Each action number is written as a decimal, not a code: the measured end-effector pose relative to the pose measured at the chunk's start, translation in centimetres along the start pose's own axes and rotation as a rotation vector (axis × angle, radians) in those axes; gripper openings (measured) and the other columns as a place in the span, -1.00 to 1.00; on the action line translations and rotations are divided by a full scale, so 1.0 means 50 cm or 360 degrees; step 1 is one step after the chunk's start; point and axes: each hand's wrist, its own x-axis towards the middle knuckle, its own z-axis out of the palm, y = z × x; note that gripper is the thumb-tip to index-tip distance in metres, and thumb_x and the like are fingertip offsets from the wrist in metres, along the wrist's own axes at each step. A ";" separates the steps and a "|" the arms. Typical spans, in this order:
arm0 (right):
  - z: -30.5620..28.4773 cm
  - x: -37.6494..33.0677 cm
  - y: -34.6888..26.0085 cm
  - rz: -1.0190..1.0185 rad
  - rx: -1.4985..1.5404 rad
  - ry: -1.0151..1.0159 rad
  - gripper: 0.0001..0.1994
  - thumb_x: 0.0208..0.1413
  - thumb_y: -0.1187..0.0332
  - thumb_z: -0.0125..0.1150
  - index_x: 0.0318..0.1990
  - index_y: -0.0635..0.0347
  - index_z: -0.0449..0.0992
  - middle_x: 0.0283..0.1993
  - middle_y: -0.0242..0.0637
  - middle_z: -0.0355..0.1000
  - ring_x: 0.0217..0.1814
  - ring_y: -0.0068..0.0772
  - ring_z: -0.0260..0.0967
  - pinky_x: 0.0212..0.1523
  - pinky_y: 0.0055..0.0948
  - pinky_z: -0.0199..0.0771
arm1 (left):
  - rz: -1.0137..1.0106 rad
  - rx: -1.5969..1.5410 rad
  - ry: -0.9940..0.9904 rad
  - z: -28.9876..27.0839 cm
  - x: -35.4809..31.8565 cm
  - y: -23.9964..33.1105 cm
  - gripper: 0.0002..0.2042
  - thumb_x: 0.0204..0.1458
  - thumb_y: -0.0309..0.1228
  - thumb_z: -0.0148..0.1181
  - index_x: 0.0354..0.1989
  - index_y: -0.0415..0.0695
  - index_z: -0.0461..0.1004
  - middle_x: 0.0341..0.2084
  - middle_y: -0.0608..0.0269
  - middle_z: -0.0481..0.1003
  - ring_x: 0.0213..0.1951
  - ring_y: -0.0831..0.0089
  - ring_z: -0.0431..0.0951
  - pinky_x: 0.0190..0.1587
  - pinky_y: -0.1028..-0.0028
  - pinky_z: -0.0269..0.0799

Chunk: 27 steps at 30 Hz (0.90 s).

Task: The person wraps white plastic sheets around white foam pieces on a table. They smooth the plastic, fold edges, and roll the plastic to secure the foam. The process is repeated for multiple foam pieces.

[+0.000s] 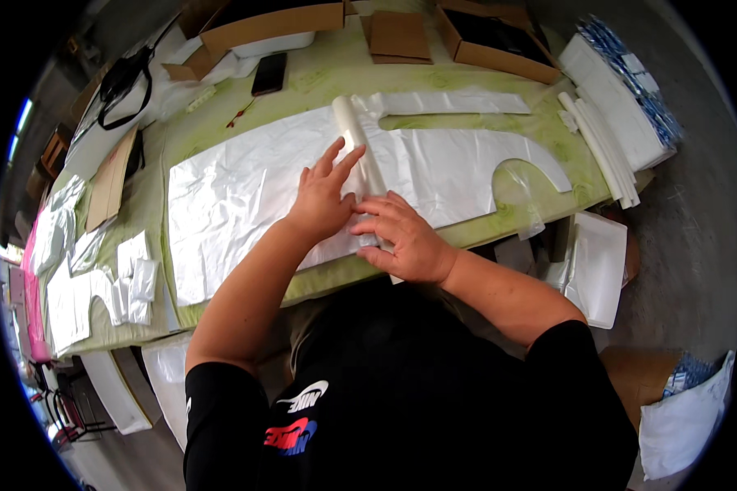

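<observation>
A wide, thin white plastic sheet (237, 180) lies flat on the table, with strap-like strips and curved cutouts at its right end, like an apron. Across its middle rests a cream-white tube or roll (349, 123), pointing from the far side toward me. My left hand (323, 196) lies over the tube's left side, fingers spread, fingertips touching it. At the near end, my right hand (401, 233) rests with its fingers bent and apart over the tube. A small pale piece of plastic (369, 240) shows under its fingers; its kind cannot be told.
The table has a green patterned cover (303, 82). A phone (269, 74) and open cardboard boxes (499, 41) are at the back. White tubes (602, 151) lie by the right edge, above a white bin (599, 270). Folded white plastic pieces (135, 278) lie at left.
</observation>
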 end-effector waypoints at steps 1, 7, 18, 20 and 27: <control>-0.008 0.007 -0.009 0.0247 0.0285 -0.0049 -0.75 0.06 0.36 0.36 -0.09 0.11 0.59 0.05 -0.15 0.51 0.14 -0.01 0.40 0.28 -0.03 0.29 | 0.0224 -0.0048 0.0071 -0.003 0.006 -0.015 -0.34 0.05 -0.46 0.24 0.40 0.21 0.32 0.46 -0.03 0.16 0.46 -0.12 0.12 0.48 -0.12 -0.06; -0.015 0.042 0.103 0.0352 -0.0546 0.0352 -0.61 0.09 0.31 0.38 0.11 0.02 0.55 0.24 -0.06 0.35 0.34 0.12 0.22 0.43 0.06 0.12 | 0.0466 0.0039 0.0257 0.004 0.012 -0.011 -0.75 0.13 -0.19 0.30 -0.12 -0.04 0.59 0.32 0.08 0.39 0.43 -0.22 0.13 0.46 -0.02 0.06; 0.049 0.211 0.266 0.0939 -0.1055 -0.0118 -0.41 0.18 -0.10 0.23 0.35 -0.19 0.42 0.62 0.00 -0.13 0.67 0.21 -0.37 0.55 0.36 -0.37 | 0.0136 0.0022 0.0052 -0.072 -0.115 -0.030 -0.50 0.03 -0.24 0.25 0.21 0.03 0.51 0.41 0.04 0.26 0.46 -0.16 0.12 0.44 0.03 0.15; 0.049 0.226 0.282 0.1208 -0.1068 -0.0103 -0.33 0.20 -0.08 0.21 0.41 -0.01 0.34 0.62 -0.02 -0.12 0.68 0.11 -0.34 0.55 0.35 -0.33 | 0.0168 0.0029 0.0090 -0.073 -0.117 -0.033 -0.50 0.01 -0.27 0.25 0.21 0.01 0.51 0.41 0.00 0.25 0.42 -0.14 0.21 0.41 0.05 0.21; 0.116 0.178 0.068 0.0151 0.0088 -0.0232 -0.34 0.17 0.18 0.30 0.33 0.40 0.32 0.43 0.12 0.22 0.51 0.19 0.09 0.49 -0.10 0.11 | 0.0103 -0.0047 0.0077 -0.080 -0.133 -0.059 -0.56 -0.01 -0.33 0.26 0.11 -0.09 0.54 0.25 -0.02 0.42 0.26 -0.03 0.41 0.30 0.12 0.34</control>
